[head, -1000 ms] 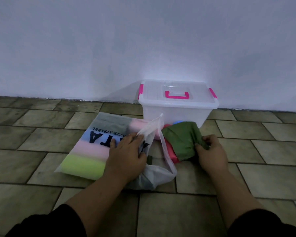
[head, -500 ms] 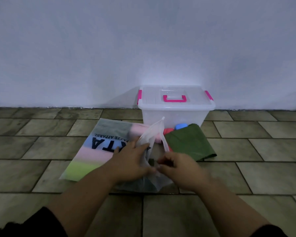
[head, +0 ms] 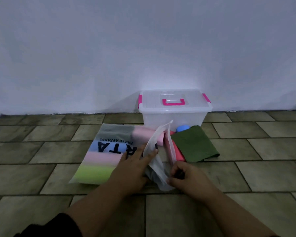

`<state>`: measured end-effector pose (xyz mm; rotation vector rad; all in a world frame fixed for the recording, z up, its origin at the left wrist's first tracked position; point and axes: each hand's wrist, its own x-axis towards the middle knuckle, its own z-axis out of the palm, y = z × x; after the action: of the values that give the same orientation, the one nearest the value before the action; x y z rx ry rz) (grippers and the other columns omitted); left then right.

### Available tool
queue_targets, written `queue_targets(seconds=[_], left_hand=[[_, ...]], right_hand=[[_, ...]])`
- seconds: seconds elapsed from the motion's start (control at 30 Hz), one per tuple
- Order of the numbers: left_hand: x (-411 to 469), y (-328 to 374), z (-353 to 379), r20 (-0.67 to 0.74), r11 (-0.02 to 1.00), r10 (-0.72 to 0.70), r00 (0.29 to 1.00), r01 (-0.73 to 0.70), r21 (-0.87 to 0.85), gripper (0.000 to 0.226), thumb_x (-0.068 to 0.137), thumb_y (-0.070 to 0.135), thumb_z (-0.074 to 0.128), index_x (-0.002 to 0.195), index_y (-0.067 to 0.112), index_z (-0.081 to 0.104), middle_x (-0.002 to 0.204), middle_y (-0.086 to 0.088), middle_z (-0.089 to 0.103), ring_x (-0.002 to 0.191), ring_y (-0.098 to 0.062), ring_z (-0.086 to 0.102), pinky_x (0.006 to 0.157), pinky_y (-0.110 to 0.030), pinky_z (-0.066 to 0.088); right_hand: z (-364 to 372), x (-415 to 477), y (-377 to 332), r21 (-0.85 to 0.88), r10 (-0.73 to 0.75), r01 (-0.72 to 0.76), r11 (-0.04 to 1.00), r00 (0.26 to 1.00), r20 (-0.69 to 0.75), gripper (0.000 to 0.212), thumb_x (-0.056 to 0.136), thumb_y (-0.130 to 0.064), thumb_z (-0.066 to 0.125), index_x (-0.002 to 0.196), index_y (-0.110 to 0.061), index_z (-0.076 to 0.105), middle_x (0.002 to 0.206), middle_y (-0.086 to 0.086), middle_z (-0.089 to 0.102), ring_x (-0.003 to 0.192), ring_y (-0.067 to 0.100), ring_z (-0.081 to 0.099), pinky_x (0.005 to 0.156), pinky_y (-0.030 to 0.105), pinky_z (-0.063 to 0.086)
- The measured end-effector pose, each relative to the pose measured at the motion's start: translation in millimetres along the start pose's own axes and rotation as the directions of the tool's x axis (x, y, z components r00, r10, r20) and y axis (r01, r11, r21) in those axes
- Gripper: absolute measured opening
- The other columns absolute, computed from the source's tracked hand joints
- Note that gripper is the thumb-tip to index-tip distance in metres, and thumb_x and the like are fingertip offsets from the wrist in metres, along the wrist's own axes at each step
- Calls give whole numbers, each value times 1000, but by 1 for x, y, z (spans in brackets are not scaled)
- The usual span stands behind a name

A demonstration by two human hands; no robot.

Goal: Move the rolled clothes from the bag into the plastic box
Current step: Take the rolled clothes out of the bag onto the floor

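Note:
A frosted plastic bag (head: 109,151) with black lettering lies on the tiled floor, showing grey, blue, pink and lime rolled clothes inside. Its open mouth (head: 161,142) stands up at the right. My left hand (head: 135,168) rests flat on the bag and presses the near flap. My right hand (head: 183,177) pinches the other flap at the mouth's lower edge. A green cloth (head: 193,144), a red roll (head: 177,153) and a blue roll (head: 182,128) lie just right of the bag. The clear plastic box (head: 174,115) with pink handle and latches stands behind them, lid on.
A pale wall (head: 143,48) runs right behind the box. Brown floor tiles (head: 263,168) stretch left, right and in front of the bag.
My right hand let go of the green cloth, which now lies flat, and came to the bag's mouth. Left hand stays on the bag. The view tilted up slightly.

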<state>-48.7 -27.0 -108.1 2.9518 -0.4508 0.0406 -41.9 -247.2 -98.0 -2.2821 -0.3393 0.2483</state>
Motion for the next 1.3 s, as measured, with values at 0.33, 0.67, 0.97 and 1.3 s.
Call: queue_targets(seconds=[0.33,0.67,0.97,1.3], left_hand=[[-4,-8,-14,78,974,-67,995,82,-211,96,63,86,40,144,51,4,159,11,-1,144,-8,2,118,-43,2],[1,-4,-2,-126,948,-218,968,179,-265,71,81,68,32,145,38,26,154,9,29,141,-7,22,117,-40,5],[1,0,5,-142,957,-235,961,203,-208,75,82,72,23,148,38,15,156,8,22,142,-7,17,115,-39,-3],[-2,4,11,-171,979,-205,964,200,-47,80,79,72,24,149,33,17,156,5,25,143,-10,18,116,-42,-3]], right_hand=[[22,37,-27,-62,-116,129,990,977,177,71,64,-22,74,128,-25,46,110,-1,68,97,18,65,82,39,54],[6,23,-14,143,-123,126,982,992,-29,51,60,-9,78,103,-33,64,108,-12,65,97,2,60,84,14,47],[-48,18,-5,440,42,50,896,979,-198,31,68,5,75,84,-21,71,84,3,73,78,18,70,70,29,58],[-14,30,-22,-272,-65,94,958,991,116,47,65,-31,70,105,-36,48,101,-9,61,90,11,60,77,30,51]])
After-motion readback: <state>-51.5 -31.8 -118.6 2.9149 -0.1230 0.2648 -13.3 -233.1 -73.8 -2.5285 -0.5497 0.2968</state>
